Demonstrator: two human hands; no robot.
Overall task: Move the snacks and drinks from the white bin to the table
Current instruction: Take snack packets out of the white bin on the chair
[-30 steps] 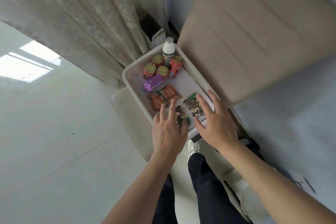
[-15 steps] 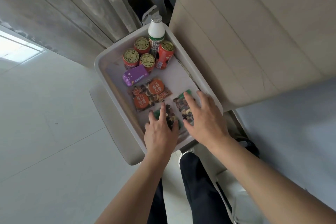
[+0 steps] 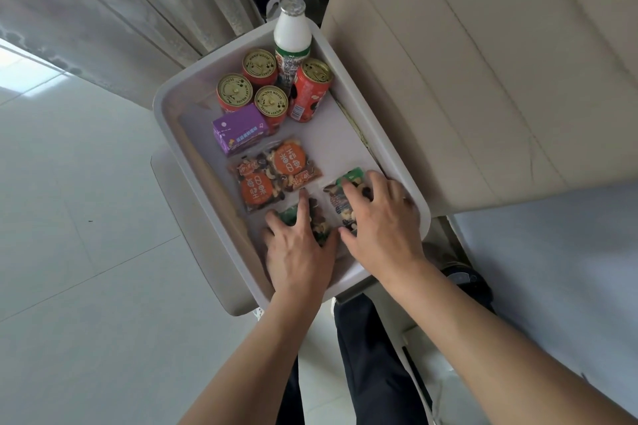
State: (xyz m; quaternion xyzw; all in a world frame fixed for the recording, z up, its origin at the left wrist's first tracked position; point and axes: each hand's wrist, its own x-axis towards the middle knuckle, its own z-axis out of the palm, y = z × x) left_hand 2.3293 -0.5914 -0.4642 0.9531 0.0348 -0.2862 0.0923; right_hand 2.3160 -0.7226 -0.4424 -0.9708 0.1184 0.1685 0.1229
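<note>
A person's two bare hands reached into the white bin (image 3: 165, 103), which sat on a pale stool (image 3: 172, 203) between a sheer curtain (image 3: 131, 3) and a beige padded panel (image 3: 466, 62). The left hand (image 3: 299, 254) lay on a green nut packet (image 3: 319, 222) at the bin's near end, fingers spread and mostly straight, pressing rather than clasping. The right hand (image 3: 381, 229) covered a second green nut packet (image 3: 347, 198) just beside it, fingers bent over the far end and thumb at the near edge, gripping it. Both packets were flat on the bin floor. Beyond them lay two overlapping orange nut packets (image 3: 276, 176), then a purple carton (image 3: 240, 131). At the far end stood three short gold-topped cans (image 3: 252, 86), a taller red can (image 3: 309, 95) and a white bottle (image 3: 292, 34), clustered and touching.
</note>
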